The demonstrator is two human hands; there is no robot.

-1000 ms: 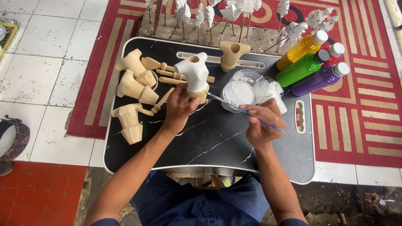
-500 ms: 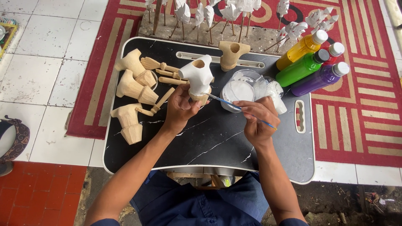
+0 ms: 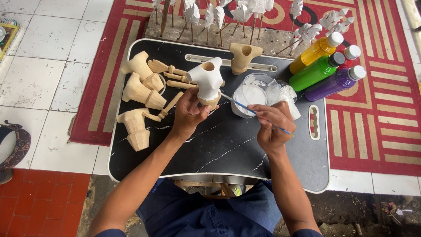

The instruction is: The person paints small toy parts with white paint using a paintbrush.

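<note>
My left hand (image 3: 189,112) grips the unpainted base of a carved wooden torso piece (image 3: 207,80), whose upper part is coated white. My right hand (image 3: 272,125) pinches a thin blue-handled paintbrush (image 3: 250,110), and its tip touches the lower right side of the torso piece. Both hands hover over a black marble-patterned tray table (image 3: 228,149). A clear cup of white paint (image 3: 249,94) stands just beyond my right hand.
Bare wooden torsos (image 3: 138,92) and wooden arm parts (image 3: 169,70) lie on the tray's left. Another bare torso (image 3: 244,56) stands at the back. Yellow, green, red and purple paint bottles (image 3: 322,70) lie at right. White-painted pieces on sticks (image 3: 228,13) stand behind.
The brush moved from the paint cup's rim leftward to the torso piece. My left hand turned the piece slightly.
</note>
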